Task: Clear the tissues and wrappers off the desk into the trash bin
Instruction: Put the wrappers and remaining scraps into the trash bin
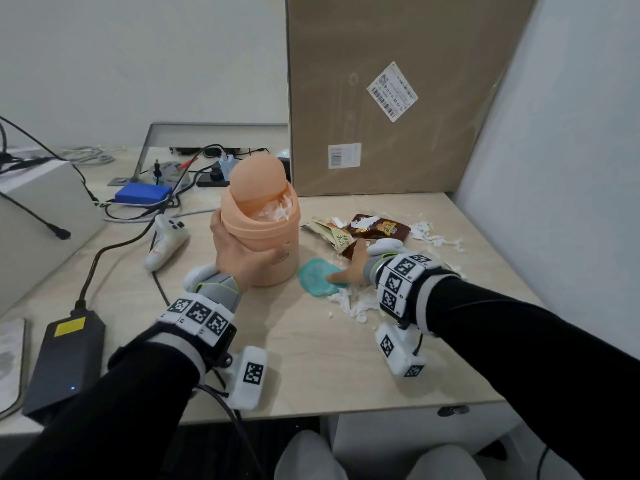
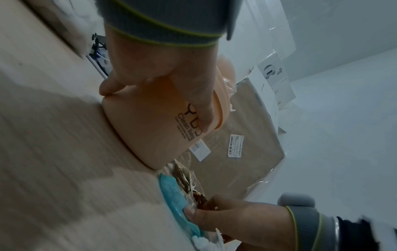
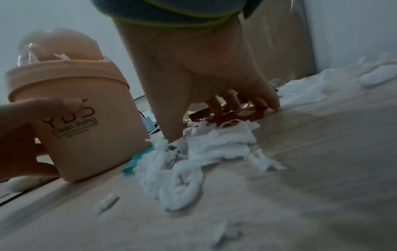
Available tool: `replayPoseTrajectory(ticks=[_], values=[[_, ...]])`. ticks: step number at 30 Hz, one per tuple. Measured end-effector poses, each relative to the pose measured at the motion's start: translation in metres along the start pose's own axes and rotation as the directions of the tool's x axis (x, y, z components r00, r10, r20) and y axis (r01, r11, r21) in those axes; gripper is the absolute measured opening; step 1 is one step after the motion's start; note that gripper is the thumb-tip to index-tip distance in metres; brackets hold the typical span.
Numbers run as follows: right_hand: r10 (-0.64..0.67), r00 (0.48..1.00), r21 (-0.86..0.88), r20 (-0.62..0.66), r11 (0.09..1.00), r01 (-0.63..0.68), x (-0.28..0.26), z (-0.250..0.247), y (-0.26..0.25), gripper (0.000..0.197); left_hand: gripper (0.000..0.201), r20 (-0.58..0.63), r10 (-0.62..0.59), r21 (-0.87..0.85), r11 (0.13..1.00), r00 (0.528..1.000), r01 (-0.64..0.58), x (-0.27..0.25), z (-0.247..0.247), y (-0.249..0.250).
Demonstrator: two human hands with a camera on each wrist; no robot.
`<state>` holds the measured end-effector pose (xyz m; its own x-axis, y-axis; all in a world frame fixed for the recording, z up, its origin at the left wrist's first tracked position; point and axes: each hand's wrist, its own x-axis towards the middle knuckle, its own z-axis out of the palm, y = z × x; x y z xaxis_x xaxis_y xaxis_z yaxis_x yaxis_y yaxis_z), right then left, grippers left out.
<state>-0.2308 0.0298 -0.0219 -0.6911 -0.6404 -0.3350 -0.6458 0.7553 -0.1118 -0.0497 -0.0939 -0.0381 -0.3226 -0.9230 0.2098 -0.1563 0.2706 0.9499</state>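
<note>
Left hand [image 1: 239, 252] grips upright trash bin [image 1: 266, 237]; right hand [image 1: 351, 268] on wrappers [image 1: 367, 228]

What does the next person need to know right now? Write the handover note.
Left hand: grips the peach trash bin, which stands on the desk.
Right hand: fingers spread down on the litter beside the bin, thumb on the teal wrapper, fingertips at the brown wrapper; nothing lifted yet.
Done: some white scraps already show at the bin's swing lid.
Left: the teal and brown wrappers, the pale wrapper, tissue shreds by the right wrist, and more shreds farther right.
</note>
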Motion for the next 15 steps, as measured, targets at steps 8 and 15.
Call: replayPoseTrajectory(ticks=[8, 15], values=[[-0.16, 0.982, -0.123, -0.098, 0.981, 0.147, -0.008, 0.004, 0.004, 0.064, 0.131, 0.016, 0.018, -0.005, 1.0, 1.0, -0.018, 0.0, 0.004, 0.0], [-0.326, 0.935, -0.045, -0.138, 0.946, 0.322, -0.024, -0.002, 0.018, 0.034, 0.13, 0.014, 0.009, 0.019, 1.0, 1.0, -0.009, -0.004, 0.007, 0.005]])
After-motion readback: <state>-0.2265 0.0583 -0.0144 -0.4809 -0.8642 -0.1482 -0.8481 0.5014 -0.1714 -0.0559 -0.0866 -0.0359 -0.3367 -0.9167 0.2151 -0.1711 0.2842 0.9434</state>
